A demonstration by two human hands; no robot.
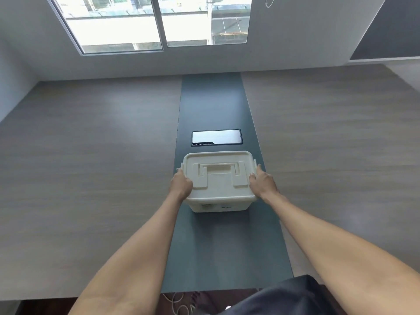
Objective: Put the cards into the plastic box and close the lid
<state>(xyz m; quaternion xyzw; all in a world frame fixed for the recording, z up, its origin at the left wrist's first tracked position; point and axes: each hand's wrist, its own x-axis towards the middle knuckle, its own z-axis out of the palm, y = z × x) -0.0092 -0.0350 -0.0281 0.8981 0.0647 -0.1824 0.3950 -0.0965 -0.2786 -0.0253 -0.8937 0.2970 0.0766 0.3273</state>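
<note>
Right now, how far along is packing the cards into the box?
No cards are in view, and the lid sits on the plastic box. The left hand and right hand press its sides, seemingly at the latches. Whether they are latched cannot be seen.

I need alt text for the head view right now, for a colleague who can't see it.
Both hands grip the sides of a cream plastic box with its lid on, left hand on its left side and right hand on its right. The box sits on a dark strip down a wood-grain table; no cards are visible.
</note>
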